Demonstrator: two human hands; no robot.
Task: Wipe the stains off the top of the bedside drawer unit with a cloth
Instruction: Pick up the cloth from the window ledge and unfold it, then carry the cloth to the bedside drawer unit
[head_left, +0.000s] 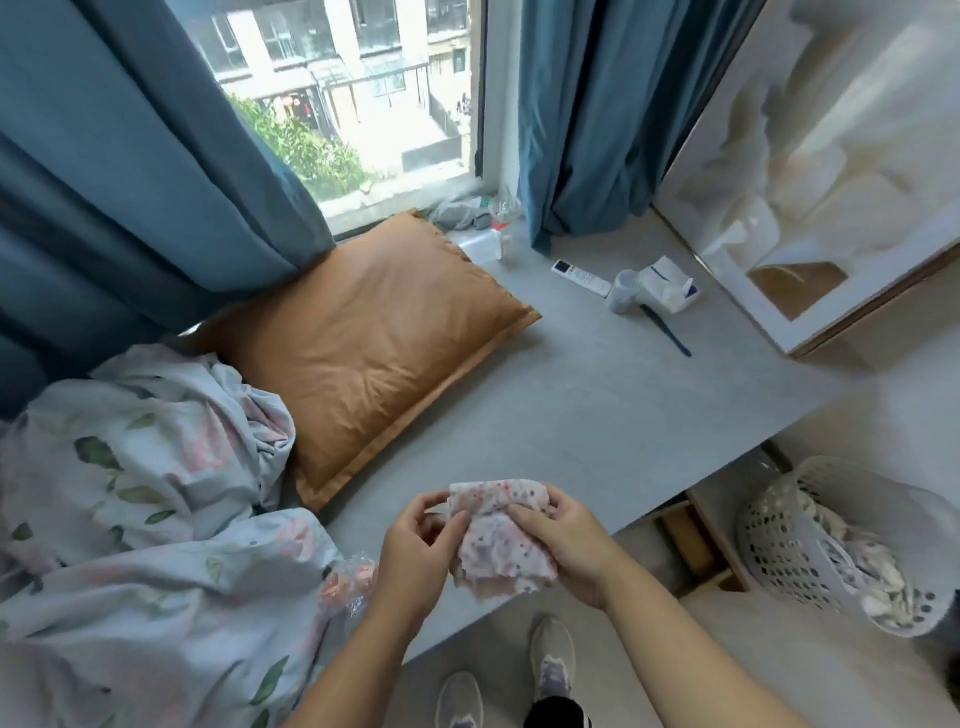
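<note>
Grey top of the bedside unit under a window hung with blue curtains.
An orange pillow and a floral quilt are spread over its left part; a remote and tissues are set far right, the middle left bare. The spotted cloth is gripped above the near edge by the left hand and right hand.

Bright window daylight (edges warped)

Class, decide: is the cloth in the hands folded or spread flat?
Folded: the cloth sits bunched in layers between the left hand and right hand.
</note>
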